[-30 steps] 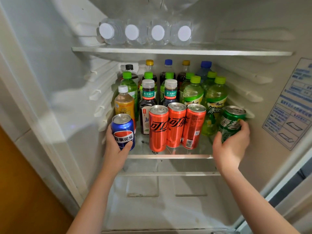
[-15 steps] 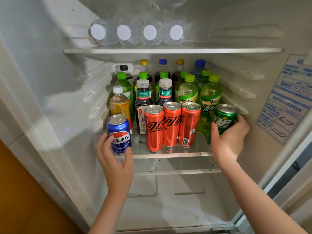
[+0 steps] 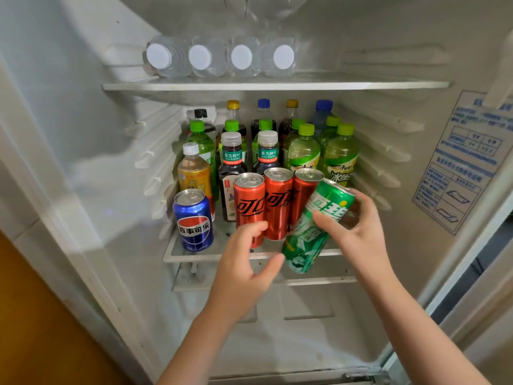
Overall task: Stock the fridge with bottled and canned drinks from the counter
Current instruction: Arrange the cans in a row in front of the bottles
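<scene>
- The green can (image 3: 316,226) is right of centre in the frame, tilted with its top to the upper right and its base low. It is off the middle shelf (image 3: 194,257), in front of the shelf's edge and overlapping the rightmost of the three red cans (image 3: 277,207).
- It looks like a full, sealed can: probably heavy for its size, stiff while under pressure, with a smooth printed wall that may slip and would dent if dropped. The mid-body is the safest place to hold it, with the base lowered flat.
- The right hand (image 3: 361,232) grips it there, thumb across the front and the other fingers (image 3: 361,198) curled behind.
- The left hand (image 3: 244,262) holds nothing, its fingers loosely curled. Its thumb reaches toward the can's base, and I cannot tell whether it touches.
- A blue can (image 3: 193,220) stands at the shelf's left front, with upright bottles (image 3: 304,154) packed behind.
- Water bottles (image 3: 241,56) lie on the upper shelf (image 3: 277,85).
</scene>
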`<state>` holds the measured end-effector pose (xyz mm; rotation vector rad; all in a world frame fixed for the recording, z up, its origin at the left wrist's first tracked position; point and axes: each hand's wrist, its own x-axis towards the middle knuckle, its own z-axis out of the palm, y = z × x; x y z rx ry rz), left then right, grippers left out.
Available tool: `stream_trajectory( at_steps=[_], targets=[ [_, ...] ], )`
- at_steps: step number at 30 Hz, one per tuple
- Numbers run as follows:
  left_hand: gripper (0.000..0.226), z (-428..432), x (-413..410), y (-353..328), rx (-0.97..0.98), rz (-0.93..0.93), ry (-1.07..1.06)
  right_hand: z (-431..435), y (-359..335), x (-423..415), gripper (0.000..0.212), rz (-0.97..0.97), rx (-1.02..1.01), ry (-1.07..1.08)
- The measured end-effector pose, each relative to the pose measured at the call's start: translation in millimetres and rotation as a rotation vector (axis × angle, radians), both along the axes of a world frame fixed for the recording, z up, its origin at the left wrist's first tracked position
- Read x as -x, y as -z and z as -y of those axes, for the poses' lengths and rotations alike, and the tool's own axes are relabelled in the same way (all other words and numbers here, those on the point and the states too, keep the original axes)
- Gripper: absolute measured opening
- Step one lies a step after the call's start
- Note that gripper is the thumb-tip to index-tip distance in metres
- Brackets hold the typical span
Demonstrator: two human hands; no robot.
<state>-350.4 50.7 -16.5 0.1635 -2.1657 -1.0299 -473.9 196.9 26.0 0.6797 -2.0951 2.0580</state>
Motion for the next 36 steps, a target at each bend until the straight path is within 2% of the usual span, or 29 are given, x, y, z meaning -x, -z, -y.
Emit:
stream_trajectory(
  at_steps=[3, 7, 11, 13, 15, 17, 20, 23, 29, 36],
  targets=[
    [0.068, -13, -1, 1, -0.053, 0.097, 0.095, 10, -2, -13, 0.057, 0.028, 0.028, -0.124],
    [0.083, -11, -4, 3, -0.096, 0.143, 0.047, 19, -2, -25, 0.059, 0.003, -0.011, -0.193],
    [0.078, -6, -12, 6, -0.067, 0.176, -0.002, 27, -1, -35, 0.056, 0.016, -0.069, -0.240],
    [0.075, -5, -17, 7, -0.088, 0.161, -0.027, 28, -4, -39, 0.049, 0.015, -0.105, -0.323],
    [0.073, -2, -21, 9, -0.114, 0.128, -0.072, 27, -5, -38, 0.052, 0.045, -0.116, -0.390],
    [0.072, 2, -24, 12, -0.167, 0.072, -0.125, 25, -5, -34, 0.061, 0.054, -0.109, -0.350],
    [0.071, 10, -23, 14, -0.246, -0.028, -0.230, 23, 3, -20, 0.036, 0.039, -0.041, -0.129],
    [0.069, 21, -18, 19, -0.291, -0.076, -0.314, 19, 14, -4, 0.036, 0.038, -0.084, 0.067],
    [0.073, 31, -2, 31, -0.315, -0.093, -0.431, 22, 27, 12, 0.052, 0.005, -0.226, 0.157],
    [0.071, 36, 12, 39, -0.291, -0.168, -0.402, 35, 31, 22, 0.057, -0.054, -0.284, 0.204]
  ],
)
